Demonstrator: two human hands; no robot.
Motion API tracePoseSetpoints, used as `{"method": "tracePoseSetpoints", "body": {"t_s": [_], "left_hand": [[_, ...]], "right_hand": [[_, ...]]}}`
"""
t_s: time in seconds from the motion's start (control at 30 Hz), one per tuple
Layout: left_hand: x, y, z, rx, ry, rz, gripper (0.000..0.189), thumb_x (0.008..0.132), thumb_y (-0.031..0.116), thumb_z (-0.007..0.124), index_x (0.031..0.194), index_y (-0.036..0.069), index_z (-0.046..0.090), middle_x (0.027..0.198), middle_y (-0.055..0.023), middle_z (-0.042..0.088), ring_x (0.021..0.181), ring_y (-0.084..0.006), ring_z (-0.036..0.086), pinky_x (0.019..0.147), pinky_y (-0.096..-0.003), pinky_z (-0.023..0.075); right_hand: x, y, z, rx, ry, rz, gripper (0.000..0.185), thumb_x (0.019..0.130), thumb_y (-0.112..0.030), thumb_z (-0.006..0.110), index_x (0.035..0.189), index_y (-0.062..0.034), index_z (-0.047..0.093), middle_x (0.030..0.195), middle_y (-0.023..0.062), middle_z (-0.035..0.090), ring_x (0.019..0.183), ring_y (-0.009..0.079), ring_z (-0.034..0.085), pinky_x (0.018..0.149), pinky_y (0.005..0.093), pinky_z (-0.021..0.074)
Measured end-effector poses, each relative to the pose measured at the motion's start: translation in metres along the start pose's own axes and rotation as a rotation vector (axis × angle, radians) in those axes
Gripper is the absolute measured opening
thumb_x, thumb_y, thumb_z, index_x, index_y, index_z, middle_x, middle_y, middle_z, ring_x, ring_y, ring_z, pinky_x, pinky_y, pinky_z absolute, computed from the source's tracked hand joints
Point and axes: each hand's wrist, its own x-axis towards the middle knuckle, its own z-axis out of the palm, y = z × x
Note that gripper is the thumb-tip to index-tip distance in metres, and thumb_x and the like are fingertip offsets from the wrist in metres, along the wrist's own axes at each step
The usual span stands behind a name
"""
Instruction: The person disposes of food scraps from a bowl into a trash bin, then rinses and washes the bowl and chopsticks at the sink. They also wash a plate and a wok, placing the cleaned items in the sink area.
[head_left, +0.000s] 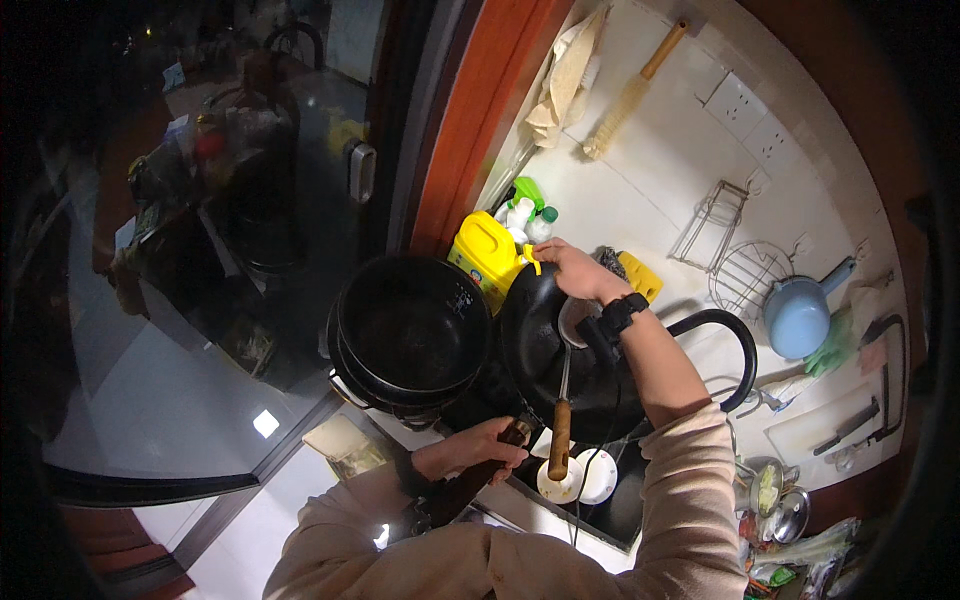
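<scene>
My left hand (484, 451) is wrapped around the dark wooden handle (517, 432) of a black wok (529, 337). Over the wok's far rim, my right hand (583, 271) has its fingers on the yellow pump head (531, 259) of a yellow jug-shaped bottle (482, 251). A metal ladle (565, 379) lies across the wok, its wooden grip (559, 450) jutting over the near rim. Part of the ladle's bowl and the wok's right side are hidden by my right wrist and forearm. A black cooking pot insert (412, 322) sits left of the wok, nested over other pots.
A black faucet (739, 352) curves in at right. White bowls (596, 476) lie below the wok. Spray and white bottles (541, 223), a yellow sponge (640, 276) and a steel scourer stand by the tiled wall. A blue dipper (796, 319) hangs there. Dark glass (300, 225) borders the left.
</scene>
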Motion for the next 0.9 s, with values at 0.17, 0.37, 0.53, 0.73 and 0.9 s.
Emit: {"method": "tracePoseSetpoints", "body": {"t_s": [0.17, 0.37, 0.53, 0.73, 0.9], "left_hand": [[0.004, -0.004, -0.001, -0.017, -0.019, 0.001, 0.025, 0.083, 0.018, 0.062, 0.092, 0.008, 0.041, 0.067, -0.0023, 0.050, 0.054, -0.0092, 0.051, 0.048, -0.0261, 0.0447], [0.003, -0.006, 0.003, 0.059, -0.015, 0.012, 0.024, 0.082, 0.019, 0.061, 0.095, 0.010, 0.043, 0.070, 0.0011, 0.048, 0.057, -0.0082, 0.050, 0.053, -0.0260, 0.0440], [-0.011, -0.007, 0.011, 0.087, -0.042, 0.028, 0.025, 0.082, 0.020, 0.061, 0.095, 0.010, 0.043, 0.070, 0.0014, 0.047, 0.057, -0.0088, 0.050, 0.054, -0.0264, 0.0439], [-0.023, -0.014, 0.019, 0.061, -0.021, 0.000, 0.023, 0.083, 0.019, 0.060, 0.096, 0.010, 0.044, 0.072, 0.0015, 0.047, 0.059, -0.0082, 0.049, 0.055, -0.0252, 0.0426], [-0.014, -0.013, 0.018, -0.024, -0.010, 0.014, 0.019, 0.084, 0.017, 0.058, 0.095, 0.010, 0.044, 0.071, 0.0019, 0.046, 0.059, -0.0079, 0.049, 0.054, -0.0249, 0.0419]], "right_hand": [[-0.003, -0.001, 0.005, 0.029, -0.051, 0.075, 0.054, 0.064, 0.010, 0.042, 0.116, 0.0056, 0.055, 0.125, 0.0189, 0.048, 0.120, 0.0313, 0.043, 0.105, 0.0318, 0.0316], [0.000, -0.001, 0.013, 0.092, -0.055, 0.113, 0.053, 0.066, 0.006, 0.043, 0.118, 0.0072, 0.052, 0.128, 0.0206, 0.046, 0.125, 0.0310, 0.037, 0.107, 0.0331, 0.0277], [0.006, -0.006, 0.010, 0.034, -0.071, 0.123, 0.048, 0.074, -0.004, 0.048, 0.121, 0.0078, 0.049, 0.130, 0.0217, 0.045, 0.126, 0.0311, 0.035, 0.108, 0.0331, 0.0269], [0.001, -0.015, 0.005, 0.029, 0.002, 0.182, 0.046, 0.076, -0.008, 0.046, 0.120, 0.0064, 0.051, 0.133, 0.0223, 0.043, 0.128, 0.0331, 0.035, 0.109, 0.0352, 0.0250], [0.002, -0.014, 0.003, 0.014, -0.016, 0.129, 0.041, 0.075, -0.006, 0.045, 0.112, 0.0066, 0.057, 0.126, 0.0219, 0.050, 0.125, 0.0317, 0.039, 0.108, 0.0345, 0.0274]]}}
